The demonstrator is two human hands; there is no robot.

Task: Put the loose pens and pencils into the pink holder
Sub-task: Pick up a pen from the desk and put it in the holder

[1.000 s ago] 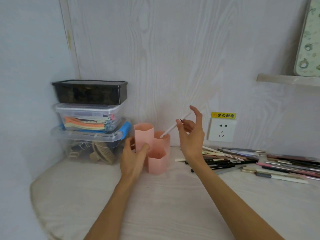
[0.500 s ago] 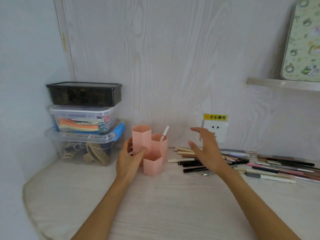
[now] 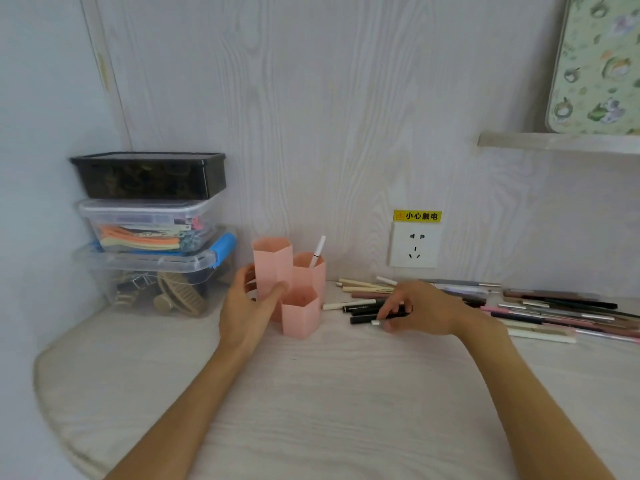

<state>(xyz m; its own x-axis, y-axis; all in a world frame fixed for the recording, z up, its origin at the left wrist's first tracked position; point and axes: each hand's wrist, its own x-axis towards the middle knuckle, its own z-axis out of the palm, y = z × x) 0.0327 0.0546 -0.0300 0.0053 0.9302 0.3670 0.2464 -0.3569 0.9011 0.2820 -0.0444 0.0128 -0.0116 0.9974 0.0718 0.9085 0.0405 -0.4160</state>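
We grip the pink holder (image 3: 289,287) with our left hand (image 3: 247,308), thumb against the front of the tallest cell and fingers curled round its far side, which steadies it near the back edge of the desk (image 3: 311,403). Our right hand (image 3: 420,311) is down on the near end of the loose pens and pencils (image 3: 540,311), fingers curled; it appears to pinch a white-tipped pen (image 3: 377,322), though the contact is partly hidden. One white pen (image 3: 318,251) stands tilted in the rear cell of the holder. The rest lie in a row along the back edge, spreading toward the right, below the wall socket (image 3: 414,244). To do this step well, we judge it best to isolate one pen, secure it near mid-length, lift it free of its neighbours, then turn it upright before lowering it into an open cell. Stacked storage boxes (image 3: 149,233) sit in the back left corner, just beside the holder.
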